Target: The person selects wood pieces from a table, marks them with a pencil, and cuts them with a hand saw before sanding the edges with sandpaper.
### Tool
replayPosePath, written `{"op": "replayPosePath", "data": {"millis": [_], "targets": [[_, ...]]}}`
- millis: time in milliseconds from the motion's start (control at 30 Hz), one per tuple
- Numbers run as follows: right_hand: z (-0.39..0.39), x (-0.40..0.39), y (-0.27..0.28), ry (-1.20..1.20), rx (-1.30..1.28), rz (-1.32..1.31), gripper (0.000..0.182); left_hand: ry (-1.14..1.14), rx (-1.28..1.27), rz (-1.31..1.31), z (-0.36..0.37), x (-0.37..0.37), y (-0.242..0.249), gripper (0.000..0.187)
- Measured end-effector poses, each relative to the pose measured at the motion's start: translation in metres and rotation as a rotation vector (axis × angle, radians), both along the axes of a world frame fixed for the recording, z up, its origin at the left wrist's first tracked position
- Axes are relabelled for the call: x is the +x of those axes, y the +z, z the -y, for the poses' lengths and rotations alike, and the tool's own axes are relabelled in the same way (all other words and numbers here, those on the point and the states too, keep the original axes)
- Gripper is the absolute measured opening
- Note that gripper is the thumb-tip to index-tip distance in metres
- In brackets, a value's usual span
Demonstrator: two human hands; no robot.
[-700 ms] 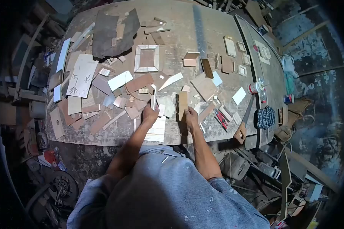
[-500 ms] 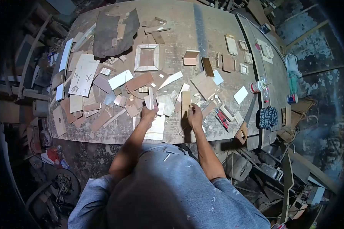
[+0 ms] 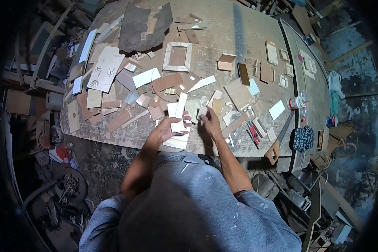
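My left hand [image 3: 167,129] is closed around a thin, pale wood strip [image 3: 181,105] that points away from me and leans slightly right. Beneath the strip, partly behind the fingers, is a wider whitish piece. Just to the right, my right hand [image 3: 213,125] pinches a small pale wood block [image 3: 202,111] at its fingertips. A light striped board [image 3: 176,141] lies on the table under my left hand. Beyond my right fingers rests a tan wood piece [image 3: 216,106], with a pale pointed offcut beside it.
Wood scraps cover the worktable [image 3: 214,38]. A mitred wooden frame [image 3: 177,68] lies farther back. To the right are red-handled pliers [image 3: 253,133], a handsaw [image 3: 274,152], a white tub [image 3: 296,103] and a patterned dark bundle [image 3: 303,139]. A dark ragged sheet [image 3: 132,33] lies back left.
The view has swung left. My left hand has turned, showing the strip's broad face. My right hand has moved from the tan piece to a smaller pale block nearer my left hand.
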State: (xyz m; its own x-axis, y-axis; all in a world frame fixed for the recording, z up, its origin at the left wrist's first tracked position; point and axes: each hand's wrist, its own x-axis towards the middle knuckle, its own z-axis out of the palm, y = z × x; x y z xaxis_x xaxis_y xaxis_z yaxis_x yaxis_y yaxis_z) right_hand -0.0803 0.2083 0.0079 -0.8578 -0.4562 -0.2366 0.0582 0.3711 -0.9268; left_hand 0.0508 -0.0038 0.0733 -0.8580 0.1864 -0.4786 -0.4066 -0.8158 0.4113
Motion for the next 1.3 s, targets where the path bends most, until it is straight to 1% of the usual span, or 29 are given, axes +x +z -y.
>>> {"op": "replayPosePath", "data": {"millis": [67, 100, 133, 200, 233, 267, 333, 367, 400, 467, 567, 600, 667, 700, 733, 767, 800, 867, 900, 933, 967, 1000, 1033, 1067, 1100, 1133, 1200, 1267, 1300], "targets": [[0.011, 0.006, 0.002, -0.037, 0.21, -0.442, 0.038, -0.103, -0.061, -0.035, 0.0, -0.003, 0.004, 0.061], [0.02, 0.007, 0.013, -0.011, -0.01, -0.031, 0.047, -0.17, -0.113, -0.053, -0.002, -0.005, 0.012, 0.062], [0.03, 0.015, 0.046, -0.031, -0.15, 0.181, 0.043, -0.239, -0.163, -0.072, -0.004, -0.007, 0.016, 0.062], [0.04, 0.021, 0.072, 0.054, -0.184, 0.31, 0.039, -0.264, -0.166, -0.05, -0.009, -0.011, 0.012, 0.062], [0.043, 0.025, 0.075, -0.022, -0.241, 0.281, 0.029, -0.267, -0.143, -0.035, -0.009, -0.013, 0.01, 0.062], [0.04, 0.024, 0.08, -0.127, -0.335, 0.385, 0.026, -0.268, -0.122, -0.018, -0.009, -0.014, 0.008, 0.061], [0.03, 0.015, 0.089, -0.331, -0.53, 0.587, 0.024, -0.244, 0.03, -0.018, -0.005, -0.016, 0.001, 0.058], [0.019, 0.005, 0.065, -0.374, -0.491, 0.515, 0.025, -0.227, 0.098, -0.016, -0.001, -0.016, -0.002, 0.057], [0.007, 0.0, 0.057, -0.391, -0.496, 0.524, 0.025, -0.209, 0.168, -0.012, 0.002, -0.016, -0.007, 0.056], [-0.011, -0.006, 0.045, -0.393, -0.407, 0.496, 0.024, -0.245, 0.033, -0.012, 0.002, -0.016, -0.013, 0.056], [-0.028, -0.011, 0.009, -0.228, 0.032, 0.275, 0.032, -0.339, -0.177, 0.045, -0.004, -0.02, -0.006, 0.051], [-0.027, -0.001, 0.015, -0.268, 0.132, -0.025, 0.043, -0.373, -0.249, 0.077, -0.006, -0.02, -0.001, 0.049], [-0.028, 0.007, 0.034, -0.326, 0.083, -0.205, 0.043, -0.333, -0.343, 0.064, -0.017, -0.023, 0.005, 0.046], [-0.03, 0.009, 0.06, -0.25, -0.046, -0.073, 0.041, -0.316, -0.384, 0.06, -0.023, -0.023, 0.008, 0.046], [-0.035, 0.01, 0.1, -0.17, -0.174, 0.065, 0.039, -0.297, -0.426, 0.06, -0.026, -0.021, 0.01, 0.047], [-0.04, 0.012, 0.145, -0.089, -0.3, 0.206, 0.038, -0.316, -0.405, 0.082, -0.026, -0.023, 0.003, 0.052], [-0.044, 0.019, 0.193, -0.037, -0.444, 0.201, 0.035, -0.292, -0.404, 0.065, -0.029, -0.023, -0.004, 0.052], [-0.07, 0.038, 0.27, -0.01, -0.845, 0.248, 0.022, -0.231, -0.405, 0.038, -0.036, -0.023, -0.012, 0.052], [-0.092, 0.05, 0.291, 0.036, -0.988, 0.023, 0.021, -0.208, -0.407, 0.085, -0.041, -0.024, -0.008, 0.056], [-0.096, 0.049, 0.323, 0.243, -1.251, -0.059, 0.014, -0.141, -0.423, 0.083, -0.049, -0.024, -0.004, 0.049], [-0.099, 0.048, 0.355, 0.543, -1.54, -0.072, 0.008, -0.128, -0.442, 0.087, -0.055, -0.026, 0.003, 0.05], [-0.102, 0.047, 0.387, 0.883, -1.743, -0.034, 0.006, -0.123, -0.464, 0.087, -0.061, -0.028, 0.008, 0.051], [-0.101, 0.057, 0.417, 0.88, -1.579, -0.334, 0.028, -0.103, -0.467, 0.086, -0.068, -0.031, 0.006, 0.052], [-0.101, 0.068, 0.448, 0.85, -1.421, -0.633, 0.06, -0.082, -0.471, 0.083, -0.075, -0.033, 0.002, 0.053], [-0.104, 0.066, 0.46, 0.958, -1.439, -0.565, 0.053, -0.061, -0.476, 0.077, -0.078, -0.032, 0.0, 0.054], [-0.097, 0.064, 0.463, 0.93, -1.554, -0.63, 0.05, -0.046, -0.464, 0.087, -0.08, -0.028, 0.001, 0.054], [-0.099, 0.061, 0.462, 0.892, -1.602, -0.657, 0.05, 0.005, -0.421, 0.074, -0.094, -0.033, 0.002, 0.054], [-0.116, 0.064, 0.463, 0.888, -1.542, -0.547, 0.051, 0.056, -0.425, 0.073, -0.106, -0.034, 0.003, 0.052], [-0.124, 0.064, 0.463, 0.888, -1.513, -0.535, 0.041, 0.078, -0.431, 0.08, -0.11, -0.031, 0.003, 0.051]]}}
